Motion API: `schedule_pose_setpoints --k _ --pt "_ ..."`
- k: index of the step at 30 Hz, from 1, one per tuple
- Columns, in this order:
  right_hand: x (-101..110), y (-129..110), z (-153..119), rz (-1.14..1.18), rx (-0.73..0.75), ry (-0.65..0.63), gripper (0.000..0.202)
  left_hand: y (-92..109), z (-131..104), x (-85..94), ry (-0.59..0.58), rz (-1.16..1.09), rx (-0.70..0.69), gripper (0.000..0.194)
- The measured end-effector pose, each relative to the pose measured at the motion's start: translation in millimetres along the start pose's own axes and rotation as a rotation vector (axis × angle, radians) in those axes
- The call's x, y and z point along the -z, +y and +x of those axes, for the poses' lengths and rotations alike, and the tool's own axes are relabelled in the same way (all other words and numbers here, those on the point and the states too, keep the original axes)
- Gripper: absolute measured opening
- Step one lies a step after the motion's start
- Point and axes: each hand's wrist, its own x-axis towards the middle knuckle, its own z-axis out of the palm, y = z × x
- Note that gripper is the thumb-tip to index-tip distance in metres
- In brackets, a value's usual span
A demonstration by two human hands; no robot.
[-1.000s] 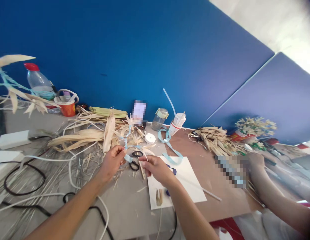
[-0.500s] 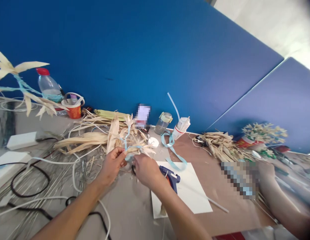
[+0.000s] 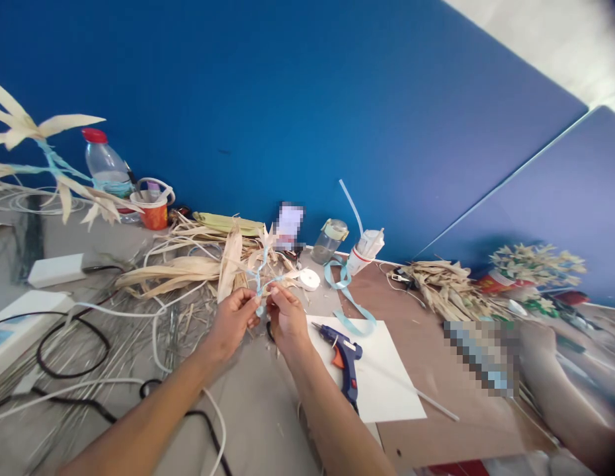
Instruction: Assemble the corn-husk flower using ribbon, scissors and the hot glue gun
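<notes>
Between my hands stands a small corn-husk flower [image 3: 268, 238] on a stem wrapped in light blue tape [image 3: 261, 268], with a side branch leaning right. My left hand [image 3: 237, 318] pinches the lower stem between thumb and fingers. Close beside it, my right hand [image 3: 289, 318] is closed, thumb and fingertips together near the base of the side branch; what they grip is hidden. A dark curved piece shows at the palm edge of the right hand, too covered to name. A bit of blue tape shows below the pinch.
A blue glue gun [image 3: 343, 360] lies on a white sheet [image 3: 387, 383]. Dry husks [image 3: 173, 274], a white roll [image 3: 309, 279], a jar [image 3: 330, 239], a cup [image 3: 360, 258] and blue ribbon [image 3: 354, 307] lie beyond. Cables [image 3: 109, 380] and wires spread left. Another person's arm [image 3: 550, 377] is at right.
My right hand has turned and lifted, its fingertips now up by the stem. The glue gun shows more fully. The whole view has shifted slightly.
</notes>
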Motion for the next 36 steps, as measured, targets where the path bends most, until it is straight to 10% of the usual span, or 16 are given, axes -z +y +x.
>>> schedule_pose_setpoints --k 18,36 --pt "10 -16 6 0.047 -0.141 -0.205 0.024 0 -6 -7.4 -0.121 0.054 0.101 0.029" --pt "9 -18 -6 -0.445 0.279 -0.108 0.012 -7 -1 -1.6 -0.021 0.12 0.019 0.025"
